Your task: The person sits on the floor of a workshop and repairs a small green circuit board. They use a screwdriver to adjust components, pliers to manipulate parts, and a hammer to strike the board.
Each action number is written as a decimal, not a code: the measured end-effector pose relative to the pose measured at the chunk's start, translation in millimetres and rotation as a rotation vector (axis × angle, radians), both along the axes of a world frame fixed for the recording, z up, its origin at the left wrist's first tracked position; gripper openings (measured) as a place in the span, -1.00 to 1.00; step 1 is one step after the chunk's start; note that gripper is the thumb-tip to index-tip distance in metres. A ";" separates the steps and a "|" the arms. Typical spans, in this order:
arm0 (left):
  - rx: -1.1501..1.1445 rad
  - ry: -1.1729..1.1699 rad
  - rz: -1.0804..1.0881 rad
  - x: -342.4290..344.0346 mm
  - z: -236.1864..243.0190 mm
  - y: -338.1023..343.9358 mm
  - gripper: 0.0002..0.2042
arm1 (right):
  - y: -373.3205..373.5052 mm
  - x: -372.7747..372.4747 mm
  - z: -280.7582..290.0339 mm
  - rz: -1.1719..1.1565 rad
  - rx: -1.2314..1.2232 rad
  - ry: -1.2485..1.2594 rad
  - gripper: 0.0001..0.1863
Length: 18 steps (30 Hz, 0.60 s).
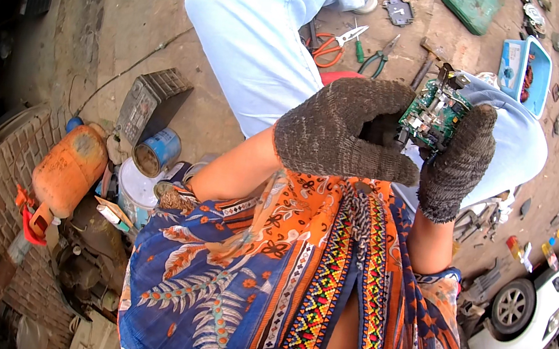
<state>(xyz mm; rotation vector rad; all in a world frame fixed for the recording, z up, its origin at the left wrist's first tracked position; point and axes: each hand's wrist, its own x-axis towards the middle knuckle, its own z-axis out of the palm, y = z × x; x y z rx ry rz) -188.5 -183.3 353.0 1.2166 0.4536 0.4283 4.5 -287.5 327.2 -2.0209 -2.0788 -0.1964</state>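
Note:
A green circuit board (436, 115) packed with metal and black components is held up over my right knee. My left hand (345, 126), in a dark knitted glove, grips the board's left side, one part of the hand at its upper edge and other fingers stretched beneath. My right hand (460, 163), gloved alike, closes round the right side of the board, its fingers partly hidden behind. Beyond the hands on the ground lie orange-handled snips (334, 44), a green-handled screwdriver (360, 51), green-handled pliers (381, 57) and a hammer (426, 63).
A blue plastic bin (526, 71) with reddish parts stands at the upper right, near a green container (469, 6). A dark flat part (398, 11) lies by my foot. An orange gas cylinder (70, 167), a blue can (156, 151) and a grey casing (151, 104) stand at left; a white car (526, 327) is lower right.

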 end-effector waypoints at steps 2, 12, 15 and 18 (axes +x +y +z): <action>-0.079 -0.012 0.006 -0.7 -5.6 -3.9 -0.53 | -0.3 -3.7 0.9 -0.030 0.031 -0.015 -0.09; 0.074 -0.074 0.071 -3.0 -15.8 -8.9 -0.71 | 8.1 -6.1 10.5 -0.043 -0.032 0.249 -0.22; 0.082 -0.132 0.070 -2.5 -19.4 -7.1 -0.71 | 11.9 -9.5 12.5 -0.041 -0.109 0.478 -0.23; 0.304 -0.140 0.125 -2.6 -21.5 -4.1 -0.75 | 10.2 -9.5 4.9 -0.112 -0.205 0.672 -0.24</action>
